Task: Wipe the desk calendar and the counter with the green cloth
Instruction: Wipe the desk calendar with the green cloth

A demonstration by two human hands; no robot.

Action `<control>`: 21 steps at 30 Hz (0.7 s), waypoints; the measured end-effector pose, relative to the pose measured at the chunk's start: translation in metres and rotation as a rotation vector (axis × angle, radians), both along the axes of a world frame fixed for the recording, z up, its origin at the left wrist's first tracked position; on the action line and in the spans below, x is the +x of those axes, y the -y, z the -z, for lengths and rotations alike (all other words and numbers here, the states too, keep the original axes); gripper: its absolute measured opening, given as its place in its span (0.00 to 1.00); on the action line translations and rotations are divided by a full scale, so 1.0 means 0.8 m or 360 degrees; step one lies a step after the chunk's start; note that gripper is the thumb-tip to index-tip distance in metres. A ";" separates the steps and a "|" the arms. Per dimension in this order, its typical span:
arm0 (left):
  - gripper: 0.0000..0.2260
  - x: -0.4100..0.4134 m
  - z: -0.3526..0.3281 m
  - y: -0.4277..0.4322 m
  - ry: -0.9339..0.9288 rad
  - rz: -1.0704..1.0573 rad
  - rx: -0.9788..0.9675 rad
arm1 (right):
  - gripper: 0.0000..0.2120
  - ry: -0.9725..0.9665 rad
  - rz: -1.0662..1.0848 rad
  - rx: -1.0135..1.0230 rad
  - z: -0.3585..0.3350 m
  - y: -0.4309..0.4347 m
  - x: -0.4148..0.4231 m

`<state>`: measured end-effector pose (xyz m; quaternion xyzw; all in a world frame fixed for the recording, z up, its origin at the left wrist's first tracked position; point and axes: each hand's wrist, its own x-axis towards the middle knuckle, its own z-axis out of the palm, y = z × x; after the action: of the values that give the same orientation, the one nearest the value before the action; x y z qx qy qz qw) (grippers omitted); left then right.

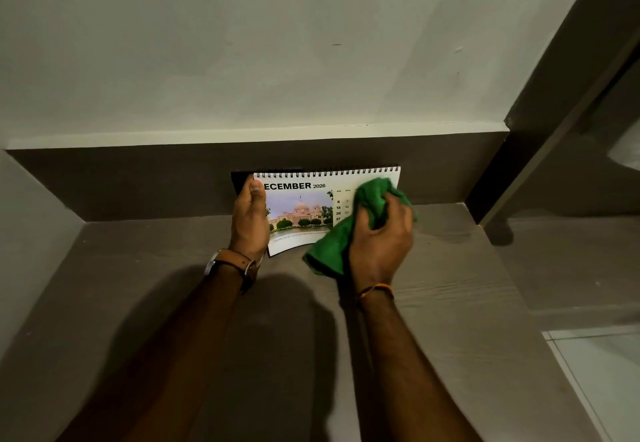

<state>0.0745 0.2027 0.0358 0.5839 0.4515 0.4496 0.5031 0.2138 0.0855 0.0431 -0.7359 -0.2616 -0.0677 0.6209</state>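
A spiral-bound desk calendar [301, 206] showing December 2026 and a picture of a building stands on the brown counter [450, 285], near the back wall. My left hand [250, 219] grips its left edge, thumb on the front page. My right hand [381, 237] holds a bunched green cloth [367, 199] pressed against the right half of the page, covering most of the date grid. A loose corner of the cloth hangs down to the counter.
A dark brown backsplash [138, 181] runs behind the calendar, with a pale wall [277, 43] above. A dark vertical post [540, 129] bounds the counter on the right. White floor tiles [602, 372] show past the counter's right edge.
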 end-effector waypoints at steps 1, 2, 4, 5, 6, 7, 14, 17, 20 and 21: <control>0.25 0.000 -0.001 0.000 0.0031 0.0026 -0.0031 | 0.17 0.0033 -0.0089 -0.0024 -0.001 -0.007 -0.013; 0.25 0.000 0.000 0.000 0.0062 0.0045 -0.0061 | 0.17 0.0054 -0.0202 -0.0053 -0.003 -0.015 -0.027; 0.24 -0.001 0.000 0.000 0.0093 0.0006 -0.0108 | 0.18 0.0125 -0.0466 -0.0120 -0.005 -0.028 -0.058; 0.24 -0.002 -0.001 0.001 0.0128 -0.0006 -0.0145 | 0.19 0.0193 -0.0606 -0.0171 -0.004 -0.033 -0.072; 0.23 -0.003 -0.002 0.001 0.0177 0.0014 -0.0191 | 0.20 0.0265 -0.0742 -0.0238 -0.001 -0.035 -0.084; 0.22 -0.004 -0.003 0.001 0.0214 0.0051 -0.0209 | 0.20 0.0323 -0.0853 -0.0310 0.001 -0.036 -0.093; 0.24 0.001 -0.013 0.009 0.0090 -0.0024 -0.0095 | 0.17 0.0236 -0.0556 -0.0220 0.004 -0.018 -0.054; 0.25 0.000 -0.011 0.008 0.0045 -0.0019 -0.0055 | 0.15 0.0001 -0.0097 -0.0080 0.007 0.001 0.007; 0.25 0.000 -0.012 0.010 0.0061 0.0029 -0.0048 | 0.14 -0.0157 0.0130 -0.0056 0.006 0.017 0.051; 0.25 0.001 -0.012 0.010 0.0062 0.0027 -0.0053 | 0.13 -0.0161 0.0118 -0.0062 0.006 0.018 0.051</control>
<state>0.0753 0.1944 0.0453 0.5703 0.4439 0.4490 0.5254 0.2549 0.0714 0.0385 -0.7595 -0.2037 -0.0483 0.6159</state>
